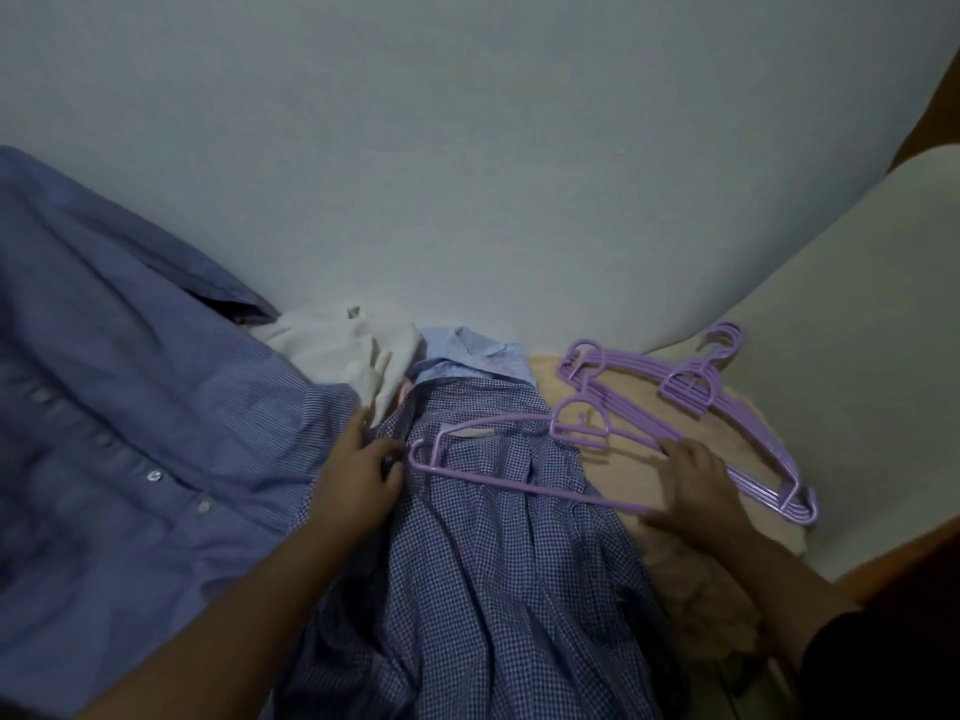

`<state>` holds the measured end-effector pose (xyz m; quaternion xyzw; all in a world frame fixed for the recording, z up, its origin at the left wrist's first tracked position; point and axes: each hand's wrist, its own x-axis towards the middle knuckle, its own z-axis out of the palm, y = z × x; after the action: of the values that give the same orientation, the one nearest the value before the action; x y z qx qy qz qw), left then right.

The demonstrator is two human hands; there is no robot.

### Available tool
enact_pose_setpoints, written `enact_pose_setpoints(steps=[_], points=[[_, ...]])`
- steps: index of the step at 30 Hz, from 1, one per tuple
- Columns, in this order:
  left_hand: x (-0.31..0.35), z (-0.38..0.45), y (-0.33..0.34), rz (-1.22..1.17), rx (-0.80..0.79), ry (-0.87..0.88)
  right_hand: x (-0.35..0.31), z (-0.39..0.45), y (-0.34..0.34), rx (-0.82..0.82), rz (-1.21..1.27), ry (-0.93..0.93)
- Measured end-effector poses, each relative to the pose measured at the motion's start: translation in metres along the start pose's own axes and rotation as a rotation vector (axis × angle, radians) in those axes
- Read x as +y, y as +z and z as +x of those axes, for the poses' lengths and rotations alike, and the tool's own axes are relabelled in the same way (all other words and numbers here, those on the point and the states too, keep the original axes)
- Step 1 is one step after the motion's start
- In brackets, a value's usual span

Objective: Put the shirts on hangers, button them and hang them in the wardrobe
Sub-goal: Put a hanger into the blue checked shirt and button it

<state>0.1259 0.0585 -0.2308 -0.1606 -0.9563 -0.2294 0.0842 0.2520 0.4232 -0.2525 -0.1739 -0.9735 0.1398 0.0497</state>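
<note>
Checked shirt under purple hanger; left hand, right hand on hanger

Two hands are in view: the left hand in the middle and the right hand to the right. Four garments can be counted: a striped blue shirt on the left, a checked shirt in the near middle, a pale blue shirt just beyond it, and a white garment at the far middle. One purple hanger lies alone on the checked shirt. To the right lies a stack of purple hangers; their number cannot be told. One peach cloth lies under them.
</note>
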Motion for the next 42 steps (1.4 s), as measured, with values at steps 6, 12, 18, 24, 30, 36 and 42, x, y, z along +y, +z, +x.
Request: enact_pose_setpoints(steps=[6,12,18,24,30,36,42], points=[[-0.001,-0.005,-0.01,0.063,-0.09,0.05,-0.024,-0.006,-0.012,-0.011,-0.023,0.005],[0.007,0.015,-0.031,-0.141,0.051,0.002,-0.045,-0.01,-0.022,0.001,-0.04,-0.01],[0.004,0.021,-0.046,-0.324,0.112,-0.073,-0.057,-0.014,-0.033,-0.006,-0.084,-0.046],[0.002,0.008,-0.043,-0.184,-0.02,-0.027,-0.079,-0.015,-0.034,-0.012,-0.115,-0.031],[-0.014,0.004,-0.038,0.187,-0.39,0.021,-0.099,-0.014,-0.026,-0.016,-0.088,-0.009],[-0.01,0.009,-0.049,0.025,-0.279,-0.046,-0.102,-0.014,-0.025,-0.016,-0.093,0.005],[0.001,0.005,-0.06,-0.121,-0.056,-0.059,-0.092,-0.016,-0.029,-0.028,-0.132,0.021]])
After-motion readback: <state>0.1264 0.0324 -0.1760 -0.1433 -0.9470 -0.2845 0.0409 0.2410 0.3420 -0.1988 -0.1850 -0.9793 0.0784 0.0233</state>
